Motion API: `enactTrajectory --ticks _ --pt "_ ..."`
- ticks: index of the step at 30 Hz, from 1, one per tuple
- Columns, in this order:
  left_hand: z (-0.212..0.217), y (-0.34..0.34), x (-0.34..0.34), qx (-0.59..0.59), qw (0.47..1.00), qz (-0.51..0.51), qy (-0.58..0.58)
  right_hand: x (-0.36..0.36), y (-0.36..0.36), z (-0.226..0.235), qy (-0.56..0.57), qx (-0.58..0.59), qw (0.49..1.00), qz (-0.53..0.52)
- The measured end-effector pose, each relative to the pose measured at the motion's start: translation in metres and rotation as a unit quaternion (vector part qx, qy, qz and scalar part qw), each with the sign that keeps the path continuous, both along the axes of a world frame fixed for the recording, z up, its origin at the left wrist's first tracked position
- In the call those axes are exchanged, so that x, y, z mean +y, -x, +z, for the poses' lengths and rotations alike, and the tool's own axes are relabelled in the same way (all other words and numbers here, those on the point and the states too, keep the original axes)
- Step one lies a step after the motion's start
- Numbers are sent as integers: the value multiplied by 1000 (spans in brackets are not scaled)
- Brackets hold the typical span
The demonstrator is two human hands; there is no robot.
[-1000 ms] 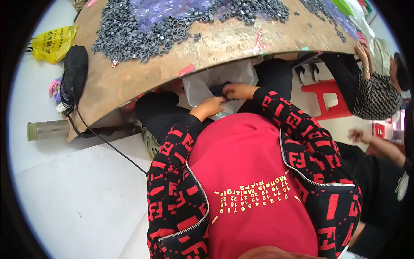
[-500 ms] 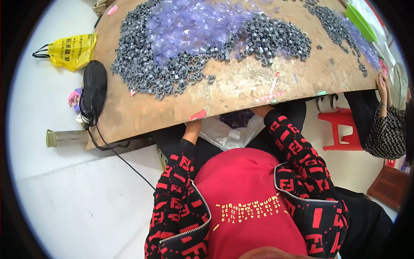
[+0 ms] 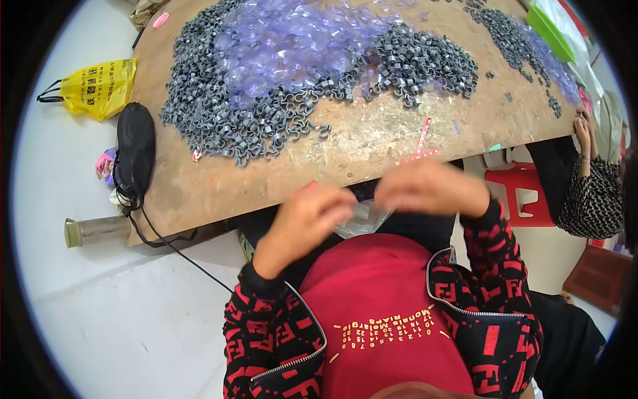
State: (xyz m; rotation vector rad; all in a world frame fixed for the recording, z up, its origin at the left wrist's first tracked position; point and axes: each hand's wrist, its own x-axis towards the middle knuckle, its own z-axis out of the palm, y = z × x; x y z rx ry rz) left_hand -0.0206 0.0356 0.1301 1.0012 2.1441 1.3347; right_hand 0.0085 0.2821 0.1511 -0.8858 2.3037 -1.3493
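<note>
My left hand [image 3: 302, 223] and my right hand [image 3: 432, 187] are raised above my lap at the table's near edge, facing each other with a gap between them. Motion smears the fingers of both, so whether they hold anything small does not show. Below and between them a clear plastic bag [image 3: 362, 221] lies on my lap, partly covered by the hands; something dark purple shows at its mouth. On the table beyond, grey plastic clips [image 3: 226, 126] surround a heap of clear, purple-tinted cup-shaped pieces [image 3: 279, 50] resembling suction cups.
The worn wooden table [image 3: 372, 143] has a black pouch [image 3: 136, 149] with a cord at its left edge. A yellow bag [image 3: 100, 86] and a bottle [image 3: 100, 231] lie further left. At right are a green tray [image 3: 550, 33], a red stool [image 3: 522, 193] and another person's hands [image 3: 583, 130].
Both my hands have come up from under the table's edge, out of the bag's area, into the open above my lap. The view has shifted slightly.
</note>
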Motion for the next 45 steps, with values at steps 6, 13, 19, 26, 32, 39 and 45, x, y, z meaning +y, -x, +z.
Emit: enactTrajectory --ticks 6,13,19,26,32,39,45 --pt "-32 57 29 184 952 245 3 24 102 -48 -151 313 899 -266" --pt "-54 64 39 321 922 210 46 16 110 -65 -218 371 869 -243" --pt "-40 57 41 -104 934 296 -171 -8 71 -35 -77 217 927 -294" --pt "-43 50 46 -310 912 143 -229 -21 38 -40 62 99 959 -259" --pt "-15 102 13 410 863 296 -12 -7 31 -50 222 -51 910 -346" --pt "-27 160 -44 511 811 257 126 -8 27 -55 251 -91 893 -363" --pt "-20 143 -23 322 871 368 -36 -11 39 -41 298 -64 885 -352"
